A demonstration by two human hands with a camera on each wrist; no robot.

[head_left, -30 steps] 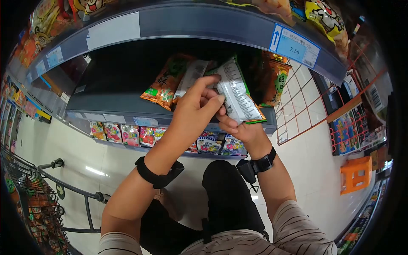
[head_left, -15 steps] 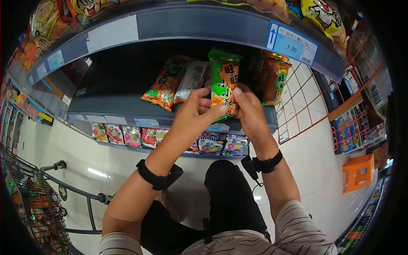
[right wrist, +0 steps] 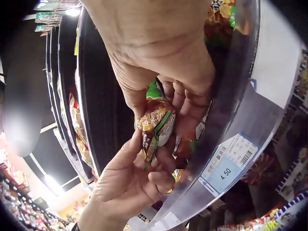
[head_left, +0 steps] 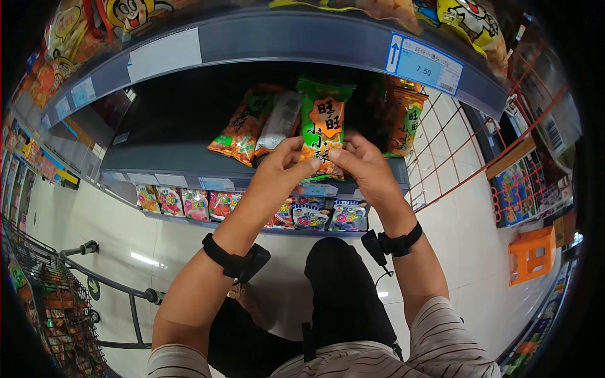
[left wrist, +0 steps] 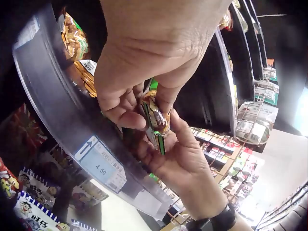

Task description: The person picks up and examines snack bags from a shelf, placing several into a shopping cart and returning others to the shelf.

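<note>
In the head view a green and orange snack bag (head_left: 326, 126) stands upright, printed front towards the camera. The left hand (head_left: 280, 169) pinches its lower left side, thumb on the front; the right hand (head_left: 365, 169) grips the lower right side in the same way. Both wrist views show the bag's bottom end, the bag (left wrist: 156, 118) between the thumbs and fingers in one and the bag (right wrist: 156, 120) likewise in the other. Behind the hands on the dark shelf (head_left: 157, 151) lie an orange bag (head_left: 244, 129) and a silver-backed bag (head_left: 280, 120).
Another orange bag (head_left: 408, 123) is at the shelf's right end, beside a red wire grid (head_left: 447, 151). An upper shelf edge (head_left: 283, 43) runs above the hands. Below are small colourful bags (head_left: 220, 203). A wire cart (head_left: 57, 302) stands at left, an orange stool (head_left: 531, 255) at right.
The bag has turned from its silver printed back to its green and orange front, and it has moved slightly left. The right hand has shifted from beneath it to its right side.
</note>
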